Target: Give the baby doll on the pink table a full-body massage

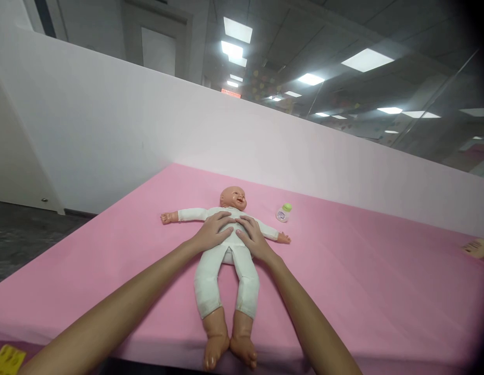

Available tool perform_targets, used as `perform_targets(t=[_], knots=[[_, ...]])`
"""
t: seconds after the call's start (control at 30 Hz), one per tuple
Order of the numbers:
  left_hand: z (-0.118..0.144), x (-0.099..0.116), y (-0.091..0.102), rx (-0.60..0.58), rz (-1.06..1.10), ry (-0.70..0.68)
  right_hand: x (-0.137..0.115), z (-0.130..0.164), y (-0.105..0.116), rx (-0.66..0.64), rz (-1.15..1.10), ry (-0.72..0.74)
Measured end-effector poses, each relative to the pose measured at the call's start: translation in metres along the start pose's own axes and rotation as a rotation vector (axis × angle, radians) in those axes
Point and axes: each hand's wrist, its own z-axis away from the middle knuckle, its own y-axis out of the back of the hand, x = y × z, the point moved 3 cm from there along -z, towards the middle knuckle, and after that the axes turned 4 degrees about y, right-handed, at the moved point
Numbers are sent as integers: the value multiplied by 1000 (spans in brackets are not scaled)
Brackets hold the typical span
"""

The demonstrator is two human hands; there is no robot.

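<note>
The baby doll (226, 250) lies on its back near the middle of the pink table cover (363, 281). Its head points to the far side. Its bare feet reach the near edge of the cover. Both doll arms extend out to the left and right. The doll wears a white one-piece suit.

My left hand (214, 232) rests palm down on the doll's chest, on the left part of the torso. The fingers are spread and flat. They press on the fabric and do not close around anything.

My right hand (253, 239) rests palm down on the right part of the torso, just beside my left hand. The fingertips of both hands nearly meet at the centre of the chest. This hand is also flat and open, with no grasp on the suit.

A small bottle (283, 212) with a green cap lies on the cover to the right of the doll's head, near the doll's outstretched hand but apart from it.

A white partition wall (109, 130) stands along the far edge of the table.

A yellow tag (7, 359) shows at the near left corner.
</note>
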Motion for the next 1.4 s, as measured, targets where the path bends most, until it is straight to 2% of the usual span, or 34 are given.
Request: perform_targets(t=[1.4], knots=[[0, 2, 1, -6, 2, 11, -1, 0, 0, -4, 1, -12]])
